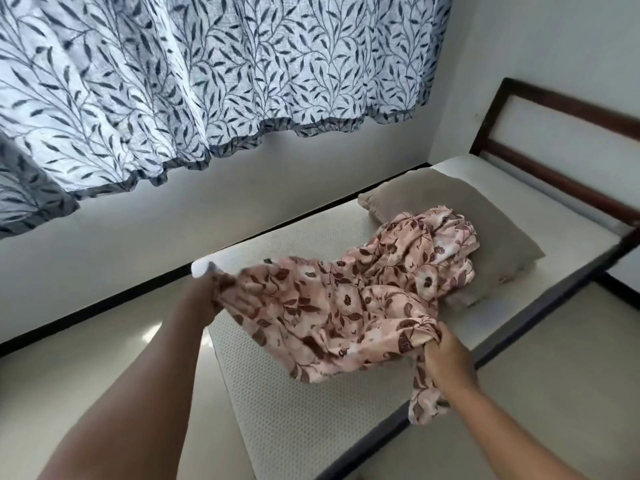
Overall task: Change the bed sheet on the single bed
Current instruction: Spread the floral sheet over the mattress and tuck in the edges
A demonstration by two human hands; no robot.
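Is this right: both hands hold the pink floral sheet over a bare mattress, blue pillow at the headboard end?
Not quite. The head view shows the pillow is taupe, not blue. The rest holds: the left hand and right hand grip the pink floral sheet over the bare mattress.

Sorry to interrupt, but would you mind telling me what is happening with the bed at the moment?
A person is spreading a pink sheet with a brown flower print over a bare white mattress on a dark wooden bed frame. The left hand grips one edge near the mattress's far corner, and the right hand grips another edge. The sheet is bunched, its far end heaped on a beige pillow. Nothing is tucked in yet.
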